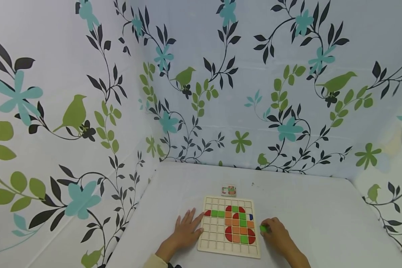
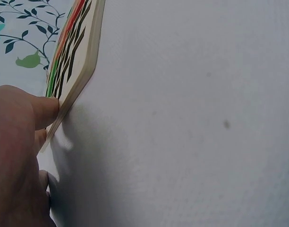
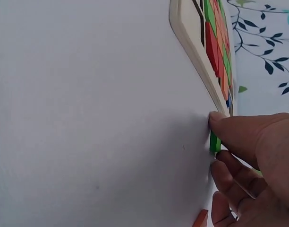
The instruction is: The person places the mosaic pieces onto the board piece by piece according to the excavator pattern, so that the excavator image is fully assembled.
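A square wooden grid board (image 1: 214,244) lies on the white table, with red, green and orange pieces set in many of its cells. One blue piece (image 1: 251,217) sits near its right side. My left hand (image 1: 185,232) rests at the board's left edge with fingers spread; in the left wrist view the thumb (image 2: 46,112) touches the rim. Just off the right edge, my right hand (image 1: 277,234) pinches a small green block (image 3: 215,142) between thumb and fingers. The far side of that block is hidden by the hand.
A small picture card (image 1: 229,190) with a coloured pattern lies beyond the board's far edge. Below the right hand, part of an orange piece (image 3: 200,219) shows on the table. Patterned cloth (image 1: 201,111) hangs behind and beside the white tabletop (image 1: 305,201).
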`<control>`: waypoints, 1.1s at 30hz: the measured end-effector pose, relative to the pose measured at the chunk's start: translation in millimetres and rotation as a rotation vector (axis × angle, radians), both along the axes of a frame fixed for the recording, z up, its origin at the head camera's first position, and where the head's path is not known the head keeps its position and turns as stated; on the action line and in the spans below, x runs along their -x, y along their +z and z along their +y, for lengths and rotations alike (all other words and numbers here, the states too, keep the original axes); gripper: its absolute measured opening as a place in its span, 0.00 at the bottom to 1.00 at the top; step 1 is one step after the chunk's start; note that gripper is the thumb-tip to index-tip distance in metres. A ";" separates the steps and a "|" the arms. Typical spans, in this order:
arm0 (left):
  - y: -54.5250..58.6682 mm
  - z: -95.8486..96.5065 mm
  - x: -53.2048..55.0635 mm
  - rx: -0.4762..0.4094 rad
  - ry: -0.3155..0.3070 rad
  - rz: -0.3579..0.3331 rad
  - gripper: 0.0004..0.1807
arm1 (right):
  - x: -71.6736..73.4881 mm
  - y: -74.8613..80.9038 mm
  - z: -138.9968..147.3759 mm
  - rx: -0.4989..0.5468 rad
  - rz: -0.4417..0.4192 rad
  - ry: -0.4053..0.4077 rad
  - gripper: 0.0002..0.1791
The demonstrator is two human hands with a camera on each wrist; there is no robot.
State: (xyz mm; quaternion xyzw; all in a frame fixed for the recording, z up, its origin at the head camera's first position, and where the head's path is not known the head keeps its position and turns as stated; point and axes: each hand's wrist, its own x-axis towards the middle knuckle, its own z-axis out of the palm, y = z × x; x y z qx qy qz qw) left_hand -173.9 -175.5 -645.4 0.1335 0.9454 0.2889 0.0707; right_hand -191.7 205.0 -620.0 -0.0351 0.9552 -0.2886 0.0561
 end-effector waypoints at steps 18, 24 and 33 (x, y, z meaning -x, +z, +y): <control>13.2 2.4 -4.8 -0.010 -0.004 -0.019 0.34 | 27.7 -8.3 -2.8 0.004 0.182 -0.068 0.14; 9.9 2.6 -5.3 -0.003 -0.006 0.001 0.35 | 49.5 -12.8 -8.8 0.069 0.206 -0.094 0.14; 19.5 4.1 -7.7 0.044 0.000 -0.046 0.35 | 69.0 -2.3 -26.1 0.081 0.211 -0.162 0.15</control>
